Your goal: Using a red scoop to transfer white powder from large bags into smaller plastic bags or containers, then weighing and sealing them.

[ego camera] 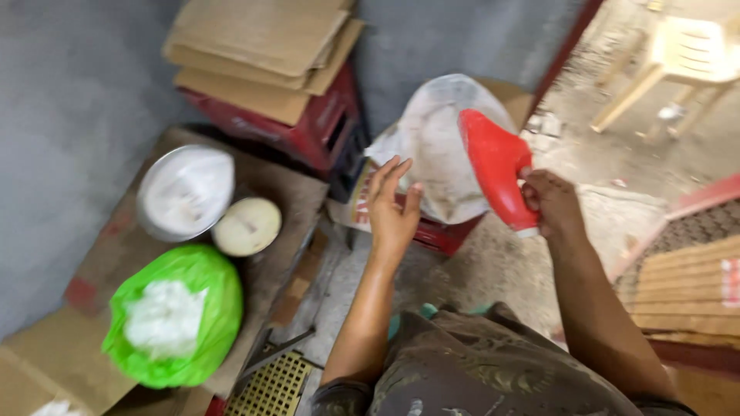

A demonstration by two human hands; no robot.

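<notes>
My right hand [551,204] grips a red plastic scoop [495,166] by its handle, the scoop's wide end pointing up toward a pale open sack [432,150]. My left hand [391,208] is raised with fingers apart, palm toward the sack's lower left side, holding nothing. The sack leans on a red crate [443,235] in front of me.
On the low board at left sit a metal bowl [185,192] with white contents, a round cream lid [247,226] and a green bag [173,316] of white stuff. Folded cardboard [262,50] lies on red crates. A plastic chair [678,62] stands far right.
</notes>
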